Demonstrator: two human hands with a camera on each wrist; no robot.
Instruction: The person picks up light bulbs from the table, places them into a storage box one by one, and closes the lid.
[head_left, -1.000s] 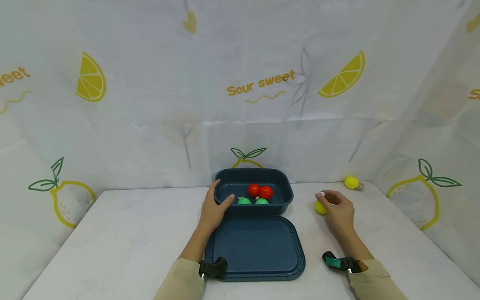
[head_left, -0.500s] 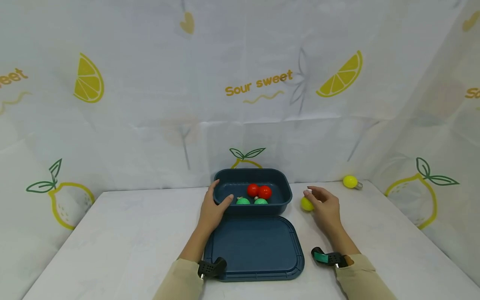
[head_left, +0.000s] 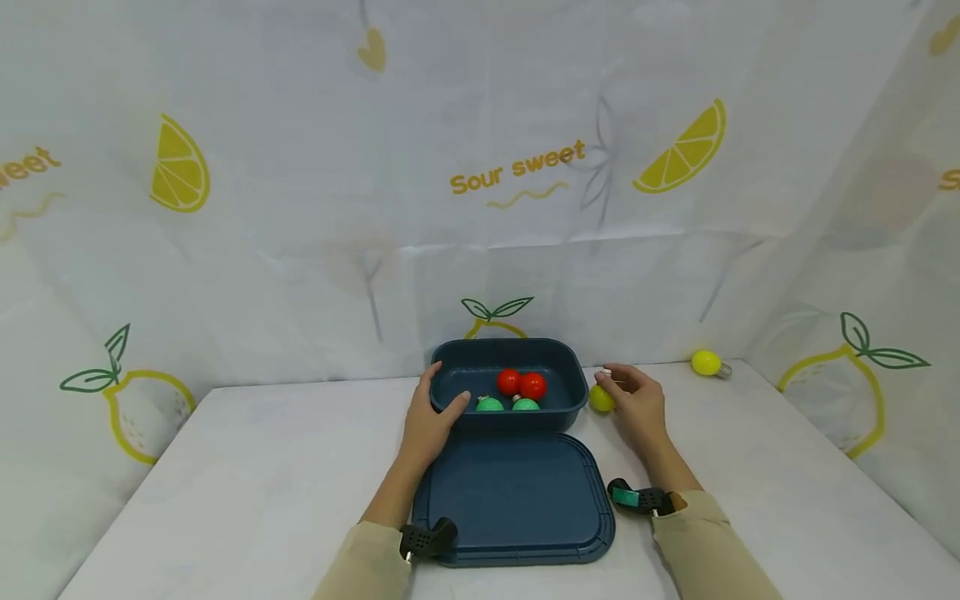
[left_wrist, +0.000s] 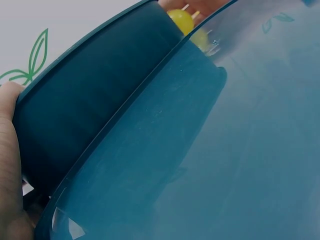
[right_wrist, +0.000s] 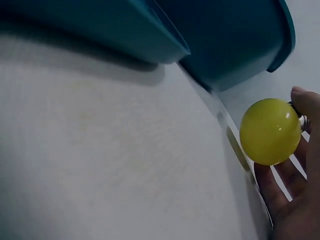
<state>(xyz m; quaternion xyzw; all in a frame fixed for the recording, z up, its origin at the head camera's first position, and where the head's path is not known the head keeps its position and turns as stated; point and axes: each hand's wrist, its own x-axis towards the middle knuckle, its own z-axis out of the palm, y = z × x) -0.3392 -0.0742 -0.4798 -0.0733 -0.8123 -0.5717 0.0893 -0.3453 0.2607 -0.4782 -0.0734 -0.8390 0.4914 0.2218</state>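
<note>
My left hand (head_left: 426,422) holds the left end of a dark blue box (head_left: 564,417), thumb over the front rim and fingers along the left side. Inside the box lie two glossy red balls (head_left: 533,385) and two green balls (head_left: 490,404) with small caps. Just off the box's right end, my right hand (head_left: 640,403) pinches a yellow light bulb (right_wrist: 270,131) by its screw base, the round part hanging down. In the right wrist view the thumb presses on the base, and the other fingers reach behind the bulb.
In front of the box lies its dark blue lid (head_left: 517,500), flat on the white table (head_left: 300,475). A second yellow light bulb (head_left: 706,362) lies at the back right, near the printed cloth (head_left: 300,208) that hangs behind the table.
The right hand has carried the yellow light bulb leftward, right up to the box's right end. The left hand keeps its place on the box.
</note>
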